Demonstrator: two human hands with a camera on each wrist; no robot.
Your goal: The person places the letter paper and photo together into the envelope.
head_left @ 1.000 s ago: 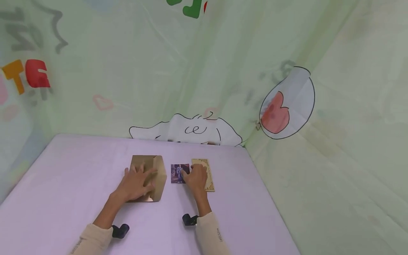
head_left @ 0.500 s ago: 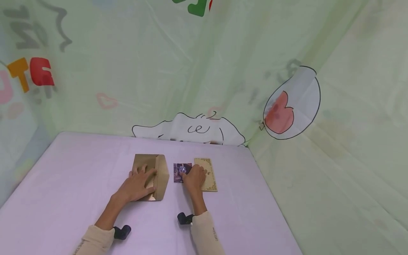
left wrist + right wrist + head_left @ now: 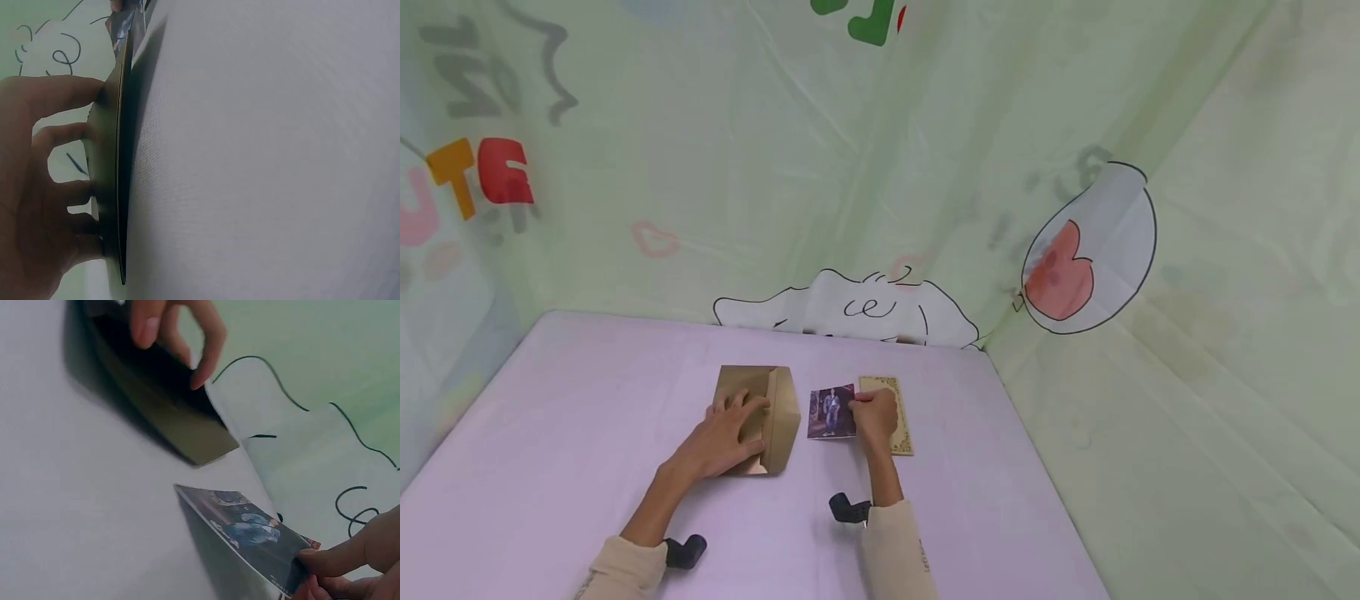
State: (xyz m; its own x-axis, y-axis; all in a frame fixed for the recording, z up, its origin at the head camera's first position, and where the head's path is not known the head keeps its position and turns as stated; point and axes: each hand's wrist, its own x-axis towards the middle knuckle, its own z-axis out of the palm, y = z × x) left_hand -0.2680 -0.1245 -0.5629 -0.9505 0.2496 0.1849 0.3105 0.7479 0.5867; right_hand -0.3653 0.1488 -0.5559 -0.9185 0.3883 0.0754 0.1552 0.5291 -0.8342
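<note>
Head view shows the left hand (image 3: 724, 437) laid flat, fingers spread and relaxed, pressing on a brown envelope (image 3: 758, 417) that lies on the lilac bench (image 3: 587, 417) with its flap turned open toward the right; the right hand (image 3: 876, 419) pinches a small photo (image 3: 831, 412) by its right edge, thumb and fingertips closed on it, the left edge resting on or just above the bench between the envelope and a cream card with an ornate border (image 3: 897, 412); the right wrist view confirms the photo (image 3: 250, 531) is tilted, its near corner low and the pinched end raised, with the envelope (image 3: 169, 412) just beyond it and the left hand's fingers (image 3: 206, 344) on top; the left wrist view shows the envelope edge-on (image 3: 120, 187) lying flat under the fingers (image 3: 62, 187), so whether its mouth gapes cannot be told. Judgement: to do this step well the left hand should hold the envelope steady while keeping clear of the opening, and the photo should be kept low and square to the flap side, the pinch staying at the far edge so nothing creases. Other items: the cream card lies partly under the right hand, close enough to be dragged along; a green printed curtain (image 3: 925, 167) backs the bench; black wrist mounts (image 3: 685, 550) sit on both sleeves; nothing else lies between photo and envelope.
</note>
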